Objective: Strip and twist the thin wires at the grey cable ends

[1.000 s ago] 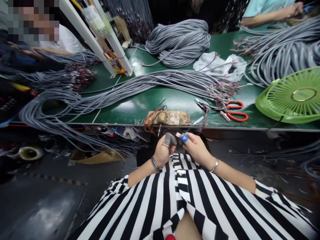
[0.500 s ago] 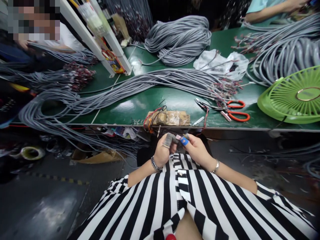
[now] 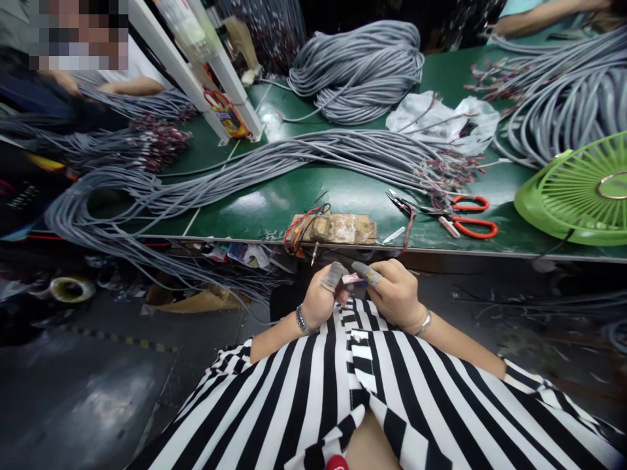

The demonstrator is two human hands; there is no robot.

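Observation:
Close to my body, below the table edge, my left hand (image 3: 317, 301) is closed, with grey wrapping on its finger. It pinches a small pink piece (image 3: 351, 279) whose kind I cannot make out. From the other side my right hand (image 3: 399, 297) closes on the same piece, its index finger wrapped in grey and yellow; a bit of blue shows beneath. Just beyond the hands, a worn wooden block (image 3: 345, 229) with thin wires lies at the table's edge. To its right are orange-handled scissors (image 3: 473, 227), pliers (image 3: 399, 201) and a small white blade-like strip (image 3: 394, 235).
Long grey cables (image 3: 274, 149) run across the green table (image 3: 264, 209), some hanging over the front edge. A coiled cable bundle (image 3: 357, 68), a plastic bag (image 3: 445, 124) and a green fan (image 3: 578, 189) stand farther off. A white post (image 3: 186, 78) rises at left. Two people work across the table.
My right hand has turned over, so its knuckles face up and its grey-wrapped index finger shows above the pink piece. More of that piece is visible. The view has shifted slightly.

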